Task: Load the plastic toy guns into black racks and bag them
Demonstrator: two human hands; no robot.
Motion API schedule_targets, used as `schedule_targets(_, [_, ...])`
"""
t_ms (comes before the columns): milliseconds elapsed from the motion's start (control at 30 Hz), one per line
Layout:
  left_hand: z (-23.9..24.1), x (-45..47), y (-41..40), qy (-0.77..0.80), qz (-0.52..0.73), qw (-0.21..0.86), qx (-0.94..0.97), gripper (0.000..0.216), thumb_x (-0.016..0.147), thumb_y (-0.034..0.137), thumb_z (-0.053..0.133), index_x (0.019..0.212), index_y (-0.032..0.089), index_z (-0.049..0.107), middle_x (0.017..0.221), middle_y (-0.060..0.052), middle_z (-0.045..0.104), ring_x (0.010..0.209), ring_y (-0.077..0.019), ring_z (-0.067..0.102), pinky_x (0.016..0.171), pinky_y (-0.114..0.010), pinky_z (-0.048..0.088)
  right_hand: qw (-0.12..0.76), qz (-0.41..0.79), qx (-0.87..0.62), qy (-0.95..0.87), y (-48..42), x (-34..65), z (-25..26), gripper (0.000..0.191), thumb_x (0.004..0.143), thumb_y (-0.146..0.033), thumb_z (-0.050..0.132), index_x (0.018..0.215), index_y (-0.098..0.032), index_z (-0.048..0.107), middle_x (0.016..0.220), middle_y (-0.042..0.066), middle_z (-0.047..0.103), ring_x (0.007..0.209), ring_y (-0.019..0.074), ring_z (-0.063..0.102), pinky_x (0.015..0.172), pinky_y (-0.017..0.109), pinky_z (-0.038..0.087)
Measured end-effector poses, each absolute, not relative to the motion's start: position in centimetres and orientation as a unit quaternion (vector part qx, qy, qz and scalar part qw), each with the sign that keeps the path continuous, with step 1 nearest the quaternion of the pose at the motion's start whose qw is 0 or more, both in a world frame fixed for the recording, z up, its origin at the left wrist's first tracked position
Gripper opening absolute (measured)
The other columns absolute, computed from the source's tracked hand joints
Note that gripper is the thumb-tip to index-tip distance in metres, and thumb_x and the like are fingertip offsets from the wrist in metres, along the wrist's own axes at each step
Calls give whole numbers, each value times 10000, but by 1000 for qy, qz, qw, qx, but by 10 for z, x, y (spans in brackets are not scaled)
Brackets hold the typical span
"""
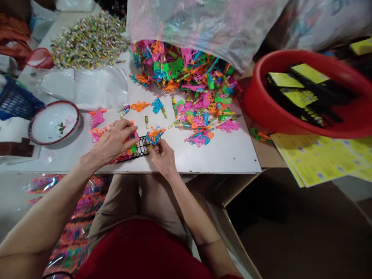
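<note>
My left hand (114, 140) lies over a row of small coloured plastic toys set on a black card (141, 146) at the near edge of the white table (221, 155); its fingers curl down and press on the toys. My right hand (161, 152) is closed in a pinch at the card's right end, touching an orange and blue toy (154, 135). Loose pink and orange toys (97, 118) lie just left of my left hand.
A big heap of coloured plastic toys (192, 77) spills from a clear bag (203, 23). A red tub (308, 93) holds yellow cards; yellow sheets (319, 159) lie below it. An enamel bowl (54, 122), blue basket (14, 101) and a pile of small sticks (90, 40) stand left.
</note>
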State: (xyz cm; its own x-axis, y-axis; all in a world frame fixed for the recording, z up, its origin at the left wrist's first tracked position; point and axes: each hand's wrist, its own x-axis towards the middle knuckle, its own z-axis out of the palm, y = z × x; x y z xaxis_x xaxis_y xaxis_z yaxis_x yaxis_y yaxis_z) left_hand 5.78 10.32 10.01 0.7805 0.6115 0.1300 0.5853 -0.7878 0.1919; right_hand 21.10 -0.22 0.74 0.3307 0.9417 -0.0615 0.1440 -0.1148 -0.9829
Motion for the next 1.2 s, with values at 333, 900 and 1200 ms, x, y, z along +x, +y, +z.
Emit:
schedule_targets(333, [100,59,103,317,93,60,942,371,940,393,476,1161,131,618,1122,-139,569,1019,-264,572,887,-434,526,314,297,-642,-633,-11,191,-14,174,957,-266,450,1044,-183,576,967,76,664,876,177,629,756,248,462])
schedule_targets(900, [96,54,108,305,98,87,943,398,928,421,470,1165,144,628,1116,-145,573,1010,-267,583,885,-450,528,102,317,-589,-736,14,210,18,257,968,-339,466,1129,-147,522,987,114,713,903,252,679,724,308,474])
schedule_targets(1200, [96,56,107,294,109,76,946,396,946,420,457,1183,144,611,1119,-133,569,1022,-245,579,905,-423,521,243,345,-634,-648,7,214,6,146,950,-293,504,1009,-189,589,941,53,712,879,195,673,709,243,433])
